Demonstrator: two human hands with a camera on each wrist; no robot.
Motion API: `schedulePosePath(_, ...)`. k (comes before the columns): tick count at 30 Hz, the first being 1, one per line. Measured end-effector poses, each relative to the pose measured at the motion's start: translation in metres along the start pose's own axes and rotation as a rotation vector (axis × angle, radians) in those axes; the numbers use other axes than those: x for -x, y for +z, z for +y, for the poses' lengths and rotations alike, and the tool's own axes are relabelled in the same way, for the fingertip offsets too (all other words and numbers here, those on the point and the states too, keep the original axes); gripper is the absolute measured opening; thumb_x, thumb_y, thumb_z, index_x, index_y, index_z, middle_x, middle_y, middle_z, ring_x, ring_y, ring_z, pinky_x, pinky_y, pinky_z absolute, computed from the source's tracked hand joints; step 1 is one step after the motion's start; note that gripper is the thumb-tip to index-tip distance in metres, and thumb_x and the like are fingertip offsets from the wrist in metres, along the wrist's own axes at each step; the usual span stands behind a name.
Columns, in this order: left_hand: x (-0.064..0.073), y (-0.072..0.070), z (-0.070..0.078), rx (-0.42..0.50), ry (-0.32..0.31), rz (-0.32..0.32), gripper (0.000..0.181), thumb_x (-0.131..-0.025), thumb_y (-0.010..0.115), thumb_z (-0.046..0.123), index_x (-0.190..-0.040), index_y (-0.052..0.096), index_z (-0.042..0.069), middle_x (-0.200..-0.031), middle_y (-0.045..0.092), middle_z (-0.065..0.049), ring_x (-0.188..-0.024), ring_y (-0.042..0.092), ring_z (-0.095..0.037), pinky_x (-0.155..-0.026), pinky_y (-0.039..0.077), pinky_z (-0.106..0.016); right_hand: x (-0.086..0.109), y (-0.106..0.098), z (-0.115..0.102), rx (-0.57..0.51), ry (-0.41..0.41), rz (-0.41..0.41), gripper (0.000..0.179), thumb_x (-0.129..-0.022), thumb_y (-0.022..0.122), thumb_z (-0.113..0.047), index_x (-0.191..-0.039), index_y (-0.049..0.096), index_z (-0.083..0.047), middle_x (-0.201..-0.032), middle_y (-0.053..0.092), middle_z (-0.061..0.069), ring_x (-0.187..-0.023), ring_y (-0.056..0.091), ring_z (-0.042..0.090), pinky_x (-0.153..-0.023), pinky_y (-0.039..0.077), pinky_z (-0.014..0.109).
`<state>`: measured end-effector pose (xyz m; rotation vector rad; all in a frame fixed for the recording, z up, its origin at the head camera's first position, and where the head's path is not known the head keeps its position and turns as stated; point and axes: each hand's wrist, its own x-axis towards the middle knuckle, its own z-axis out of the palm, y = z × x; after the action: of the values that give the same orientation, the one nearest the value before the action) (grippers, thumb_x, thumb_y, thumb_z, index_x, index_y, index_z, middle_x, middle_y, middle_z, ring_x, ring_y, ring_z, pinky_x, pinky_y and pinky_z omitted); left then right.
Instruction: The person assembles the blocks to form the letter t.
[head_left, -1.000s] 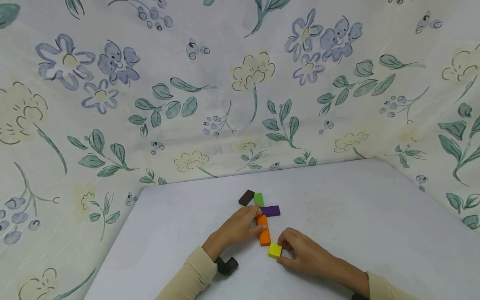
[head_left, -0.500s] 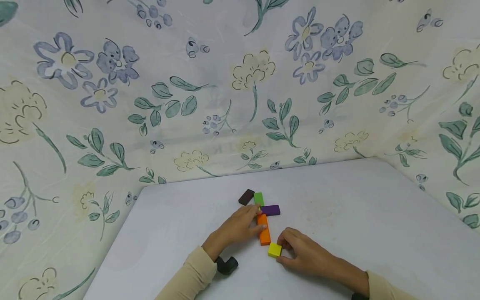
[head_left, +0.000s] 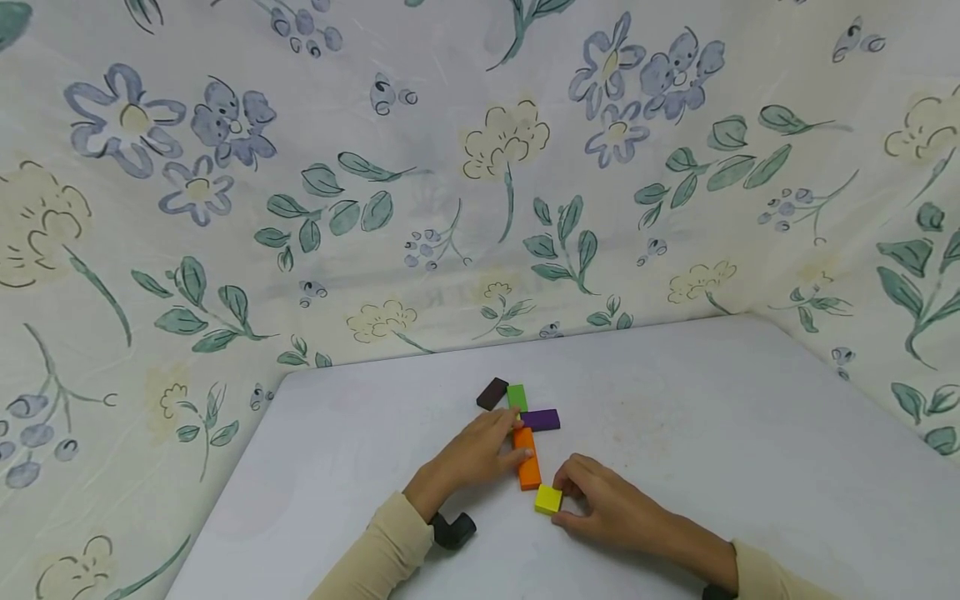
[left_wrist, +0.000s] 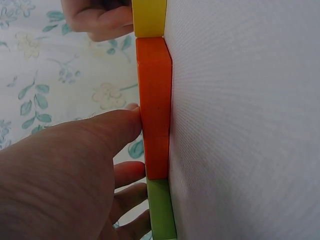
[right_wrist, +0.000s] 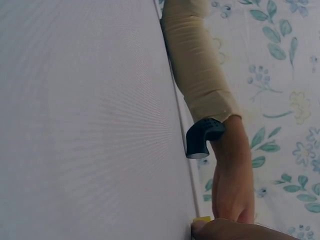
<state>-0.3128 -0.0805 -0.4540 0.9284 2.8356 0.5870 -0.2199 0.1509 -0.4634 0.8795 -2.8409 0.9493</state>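
Note:
In the head view, my right hand [head_left: 609,508] pinches a yellow block [head_left: 548,499] between thumb and fingers at the near end of an orange block [head_left: 529,473]. My left hand [head_left: 472,457] rests over the row, its thumb on the orange block and its fingertips by a purple block [head_left: 543,420] and a green block [head_left: 517,396]. From the left wrist, the yellow block [left_wrist: 149,20] meets one end of the orange block [left_wrist: 156,95], and the green block [left_wrist: 161,207] meets the other. The right wrist view shows only a sliver of the yellow block [right_wrist: 202,219].
A dark brown block [head_left: 492,394] lies at an angle just left of the green one. All the blocks are on a white table [head_left: 712,417], backed by a floral cloth [head_left: 420,167]. A black camera [head_left: 454,531] sits at the left wrist.

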Motion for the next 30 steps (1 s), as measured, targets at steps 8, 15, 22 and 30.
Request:
schedulePosePath(8,0.0,-0.001,0.001,0.012,0.007,-0.007,0.061,-0.096,0.062,0.05,-0.143,0.046,0.014,-0.15,0.05,-0.006,-0.14,0.045,-0.025,-0.118,0.038,-0.045,-0.001,0.0,0.001,-0.009,0.009,-0.015,0.031,-0.084,0.081,-0.03,-0.103,0.059,-0.018,-0.094,0.054,-0.011,-0.083,0.049,-0.004,-0.075,0.054,0.016)
schedulePosePath(15,0.0,-0.001,0.0,0.006,0.015,-0.001,0.059,-0.096,0.061,0.05,-0.141,0.048,0.015,-0.148,0.051,-0.005,-0.139,0.046,-0.024,-0.117,0.039,-0.044,0.0,-0.002,0.001,-0.008,-0.002,-0.012,0.034,-0.084,0.08,-0.035,-0.104,0.059,-0.017,-0.094,0.055,-0.01,-0.083,0.05,-0.003,-0.075,0.054,0.017)
schedulePosePath(22,0.003,-0.002,0.002,0.003,0.006,-0.008,0.066,-0.097,0.06,0.049,-0.148,0.043,0.011,-0.151,0.049,-0.006,-0.143,0.042,-0.026,-0.119,0.035,-0.046,-0.002,-0.006,-0.003,-0.047,0.005,-0.042,0.037,-0.086,0.076,-0.044,-0.105,0.06,-0.016,-0.096,0.057,-0.01,-0.084,0.052,-0.002,-0.075,0.054,0.018)
schedulePosePath(30,0.006,-0.004,0.004,0.0,-0.004,-0.006,0.066,-0.097,0.061,0.047,-0.148,0.043,0.01,-0.154,0.045,-0.007,-0.144,0.042,-0.027,-0.119,0.036,-0.047,-0.006,-0.021,-0.01,-0.171,0.046,-0.153,0.036,-0.092,0.07,-0.042,-0.11,0.062,-0.012,-0.097,0.062,-0.008,-0.084,0.055,0.0,-0.077,0.054,0.019)
